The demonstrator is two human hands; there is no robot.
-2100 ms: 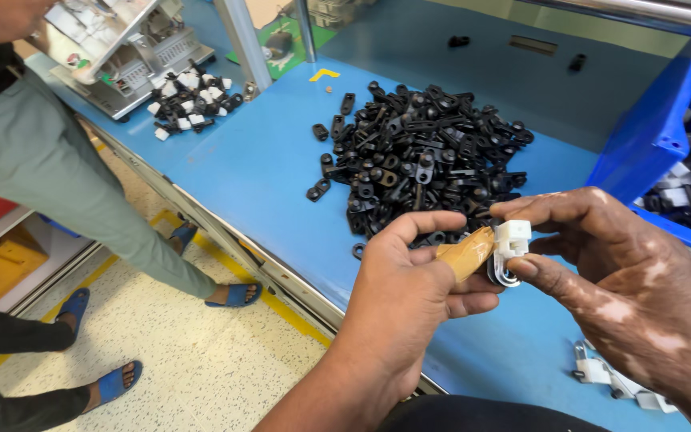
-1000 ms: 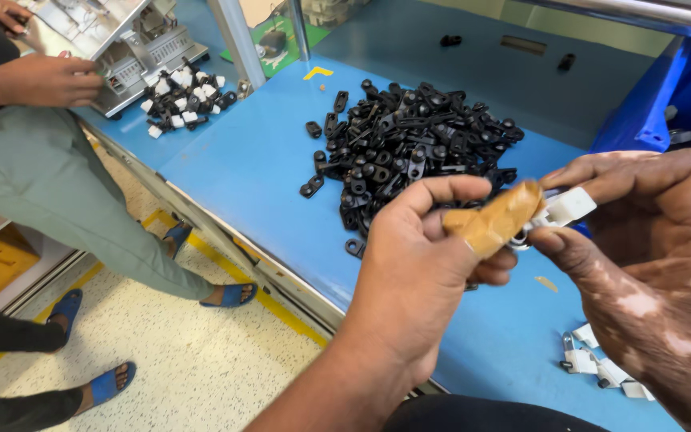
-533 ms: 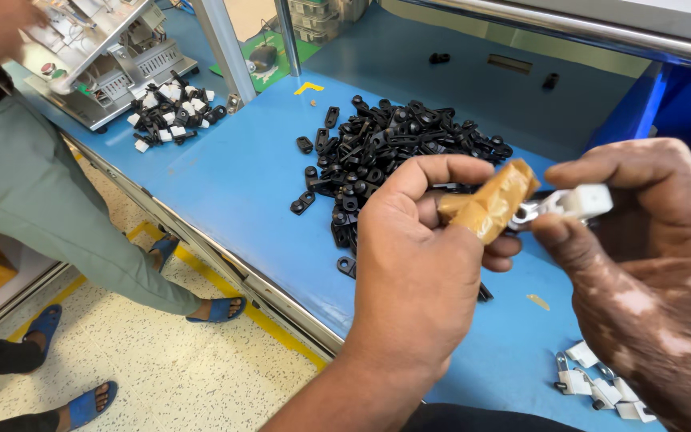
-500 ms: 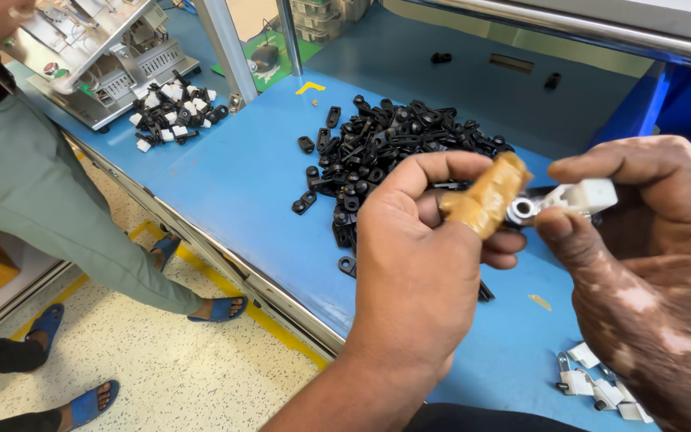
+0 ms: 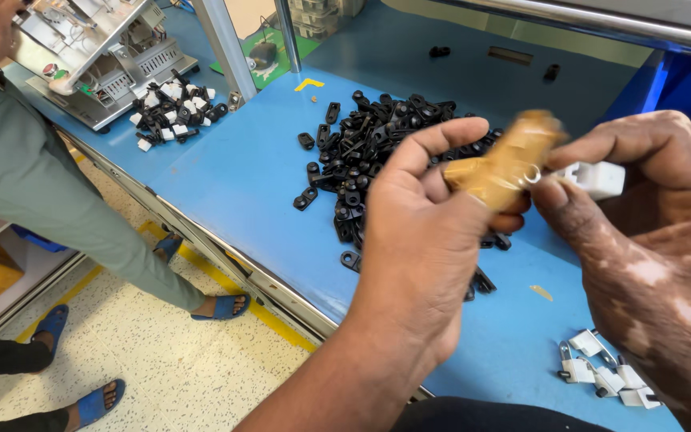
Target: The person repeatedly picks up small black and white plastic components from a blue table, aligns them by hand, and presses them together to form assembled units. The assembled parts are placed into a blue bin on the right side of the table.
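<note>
at frame centre the tan tool [image 5: 505,164] is gripped in the left hand [image 5: 421,240]; the white clip [image 5: 597,178] is pinched by the right hand [image 5: 649,240]. both are best kept steady, tip aligned squarely.

We see a heap of black plastic clips [image 5: 377,152] on the blue worktable [image 5: 233,176], grey metal fixture [image 5: 97,56] far left, small white clips [image 5: 601,372] near the front edge.

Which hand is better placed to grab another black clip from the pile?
Left, probably. The left hand sits right over the near edge of the black clip pile, though it holds the tan tool. The right hand is farther off and pinches the white piece.
</note>
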